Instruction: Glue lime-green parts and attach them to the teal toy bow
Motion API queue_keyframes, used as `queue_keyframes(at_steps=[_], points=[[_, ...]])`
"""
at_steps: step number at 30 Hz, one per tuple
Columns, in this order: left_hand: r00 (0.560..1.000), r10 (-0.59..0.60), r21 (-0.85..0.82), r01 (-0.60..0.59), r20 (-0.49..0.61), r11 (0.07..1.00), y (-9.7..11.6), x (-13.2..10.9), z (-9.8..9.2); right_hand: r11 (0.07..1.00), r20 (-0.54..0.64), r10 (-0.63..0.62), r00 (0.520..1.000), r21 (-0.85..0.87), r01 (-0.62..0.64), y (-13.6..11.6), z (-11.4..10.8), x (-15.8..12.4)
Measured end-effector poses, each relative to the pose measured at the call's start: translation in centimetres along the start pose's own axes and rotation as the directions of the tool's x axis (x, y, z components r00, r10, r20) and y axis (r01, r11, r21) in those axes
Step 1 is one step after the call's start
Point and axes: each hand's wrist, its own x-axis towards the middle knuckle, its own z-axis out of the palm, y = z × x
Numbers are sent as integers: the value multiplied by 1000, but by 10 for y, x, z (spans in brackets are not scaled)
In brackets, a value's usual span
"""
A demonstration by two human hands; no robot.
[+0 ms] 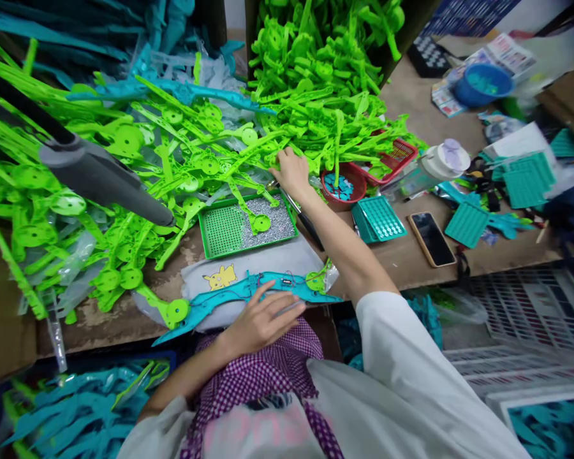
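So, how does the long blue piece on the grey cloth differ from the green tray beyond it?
The blue piece is long and curved; the green tray is rectangular. The blue piece carries a small silvery component, while the green tray holds many loose silvery bits toward its right side. Both bear something silvery.

- I wore a loose, creased, pale grey-white shirt (358,408).
- Its sleeves (397,338) ended near my elbows, leaving my forearms (337,239) and fingers (276,299) bare.
- Blurred pink lettering (272,430) marked my front, beside a dark patch (272,401).
- Purple-and-white checked cloth (275,347) covered my lap.
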Motion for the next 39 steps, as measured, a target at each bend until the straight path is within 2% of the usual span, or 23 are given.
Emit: queue_keyframes(at_steps=[2,5,7,10,13,14,15,16,17,19,22,24,26,28,30,32,33,34,35,39], points=[[988,-117,-50,112,-104,992,2,-37,-9,1000,7,-7,1000,-8,7,0,-7,3],[940,-307,-96,295,-149,951,7,-82,-17,998,-102,-19,995,60,25,-2,-37,7],[916,-372,-95,361,-150,928,11,-97,-21,993,-163,30,986,114,-12,-5,-64,4],[870,-444,-79,437,-214,896,15,-95,-27,983,-236,116,965,169,-77,-12,-104,-21],[754,-599,-193,567,-270,801,12,-64,-31,964,-373,168,913,255,-74,-21,-129,-74],[713,-656,-271,600,-247,753,8,-46,-31,954,-390,197,900,288,-85,-24,-132,-95],[693,-694,-365,605,-196,708,3,-25,-29,943,-388,228,893,315,-104,-26,-133,-117],[705,-699,-459,586,-119,668,-3,-1,-26,933,-380,260,888,337,-129,-29,-132,-138],[721,-687,-534,550,-85,642,-10,26,-20,923,-370,289,883,352,-155,-32,-130,-157],[740,-666,-653,458,-94,602,-22,84,-5,908,-349,338,874,367,-204,-36,-124,-190],[762,-644,-830,318,-63,458,-27,153,23,892,-275,382,882,358,-275,-38,-117,-226],[788,-616,-884,274,-21,380,-23,175,38,893,-215,377,901,343,-291,-36,-117,-247],[793,-609,-900,274,11,340,-17,175,48,908,-153,301,941,349,-234,-31,-122,-269],[782,-623,-866,324,18,382,-14,162,55,910,-117,211,971,387,-151,-20,-129,-291],[803,-595,-745,403,11,531,-12,143,63,889,-158,251,955,428,-163,-3,-132,-308],[858,-513,-537,449,34,714,-8,128,73,848,-239,414,879,452,-276,18,-128,-314],[878,-475,-431,454,64,780,-5,123,79,824,-255,482,838,458,-335,30,-123,-314],[888,-450,-337,454,95,825,-2,119,86,805,-244,520,818,459,-375,41,-116,-311],[890,-439,-262,456,122,851,1,116,92,796,-212,531,820,458,-396,51,-107,-307],[884,-447,-102,462,138,881,6,116,111,806,-44,435,899,464,-367,76,-77,-290]])
